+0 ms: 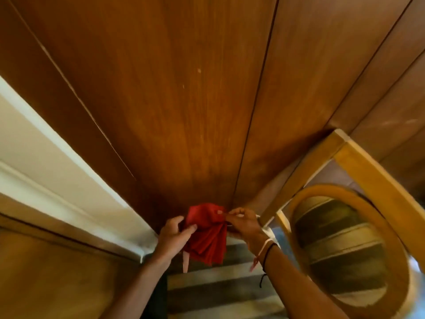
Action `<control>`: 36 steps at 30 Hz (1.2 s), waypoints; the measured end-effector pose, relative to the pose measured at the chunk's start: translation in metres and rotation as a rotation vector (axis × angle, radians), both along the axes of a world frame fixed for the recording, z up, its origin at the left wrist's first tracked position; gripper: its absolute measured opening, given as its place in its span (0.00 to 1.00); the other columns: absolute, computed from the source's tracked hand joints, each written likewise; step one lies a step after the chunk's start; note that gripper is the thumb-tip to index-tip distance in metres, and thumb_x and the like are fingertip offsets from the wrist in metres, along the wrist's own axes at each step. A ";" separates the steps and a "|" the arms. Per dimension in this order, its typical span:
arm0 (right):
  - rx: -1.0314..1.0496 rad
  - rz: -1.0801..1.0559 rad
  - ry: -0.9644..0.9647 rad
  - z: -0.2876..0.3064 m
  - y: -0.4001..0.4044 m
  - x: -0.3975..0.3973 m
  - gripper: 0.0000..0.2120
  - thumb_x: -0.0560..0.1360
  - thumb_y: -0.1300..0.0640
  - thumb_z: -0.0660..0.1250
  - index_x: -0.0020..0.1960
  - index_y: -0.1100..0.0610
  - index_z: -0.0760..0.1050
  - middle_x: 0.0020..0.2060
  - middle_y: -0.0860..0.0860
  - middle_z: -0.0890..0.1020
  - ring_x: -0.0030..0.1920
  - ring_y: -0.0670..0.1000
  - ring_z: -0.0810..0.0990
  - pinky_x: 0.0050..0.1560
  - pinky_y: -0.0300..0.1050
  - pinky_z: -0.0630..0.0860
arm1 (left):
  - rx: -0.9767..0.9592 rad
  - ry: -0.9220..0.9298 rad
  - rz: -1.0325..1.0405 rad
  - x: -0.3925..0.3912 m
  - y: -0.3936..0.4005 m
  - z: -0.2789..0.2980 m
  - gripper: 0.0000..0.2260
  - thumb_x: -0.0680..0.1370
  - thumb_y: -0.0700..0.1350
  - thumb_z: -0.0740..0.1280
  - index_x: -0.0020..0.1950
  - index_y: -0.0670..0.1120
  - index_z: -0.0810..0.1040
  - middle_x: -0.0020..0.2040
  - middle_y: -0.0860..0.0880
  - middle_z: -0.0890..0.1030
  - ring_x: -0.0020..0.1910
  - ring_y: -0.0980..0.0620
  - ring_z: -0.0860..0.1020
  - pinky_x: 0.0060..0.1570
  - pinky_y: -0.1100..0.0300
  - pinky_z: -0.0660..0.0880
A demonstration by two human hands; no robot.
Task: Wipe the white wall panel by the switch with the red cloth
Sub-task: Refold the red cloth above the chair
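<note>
Cloth (208,233) bunched, long axis hanging downward | left hand (171,238), right hand (243,224) both pinching it

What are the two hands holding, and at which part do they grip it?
Both hold the red cloth. The left hand grips its bunched left side; the right hand pinches its upper right edge between fingertips.

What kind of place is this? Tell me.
Probably a room in a home: brown wood wall panelling, a wooden chair with a striped seat, and a striped rug. Both hands hold a red cloth.
</note>
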State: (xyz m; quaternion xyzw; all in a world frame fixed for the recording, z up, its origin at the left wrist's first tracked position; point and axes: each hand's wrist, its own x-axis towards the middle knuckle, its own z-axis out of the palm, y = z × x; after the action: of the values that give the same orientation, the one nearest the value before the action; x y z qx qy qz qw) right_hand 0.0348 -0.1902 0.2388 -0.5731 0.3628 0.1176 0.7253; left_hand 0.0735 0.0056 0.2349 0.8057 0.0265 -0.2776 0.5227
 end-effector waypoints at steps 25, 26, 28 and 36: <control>0.142 -0.086 0.525 -0.231 0.032 -0.095 0.17 0.83 0.59 0.64 0.69 0.65 0.75 0.65 0.64 0.81 0.65 0.63 0.81 0.63 0.54 0.78 | 0.157 0.313 0.039 -0.108 -0.005 -0.227 0.15 0.79 0.35 0.62 0.64 0.46 0.73 0.57 0.42 0.79 0.57 0.43 0.79 0.59 0.44 0.78; 0.125 -0.082 0.535 -0.233 0.033 -0.094 0.17 0.82 0.60 0.64 0.69 0.66 0.75 0.65 0.65 0.81 0.66 0.64 0.80 0.65 0.55 0.77 | 0.156 0.313 0.039 -0.109 -0.004 -0.228 0.15 0.79 0.34 0.62 0.65 0.46 0.72 0.57 0.42 0.79 0.57 0.43 0.79 0.59 0.44 0.78; 0.098 -0.072 0.548 -0.238 0.034 -0.094 0.16 0.82 0.61 0.64 0.67 0.67 0.76 0.64 0.66 0.82 0.66 0.65 0.81 0.65 0.56 0.77 | 0.151 0.318 0.041 -0.111 -0.003 -0.229 0.15 0.80 0.35 0.61 0.66 0.44 0.71 0.57 0.42 0.79 0.55 0.45 0.79 0.58 0.46 0.79; -0.016 -0.002 0.575 -0.249 0.038 -0.093 0.08 0.81 0.62 0.64 0.48 0.64 0.80 0.46 0.65 0.83 0.48 0.62 0.84 0.54 0.55 0.81 | 0.184 0.319 -0.016 -0.110 0.002 -0.226 0.09 0.81 0.39 0.61 0.54 0.52 0.74 0.49 0.45 0.81 0.48 0.44 0.82 0.53 0.42 0.80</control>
State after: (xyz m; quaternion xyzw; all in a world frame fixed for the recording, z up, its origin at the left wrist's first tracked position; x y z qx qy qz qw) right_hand -0.0578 -0.1521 -0.0097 -0.5214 0.5551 0.2716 0.5884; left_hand -0.0365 0.0071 0.0089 0.7962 0.1279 -0.4023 0.4335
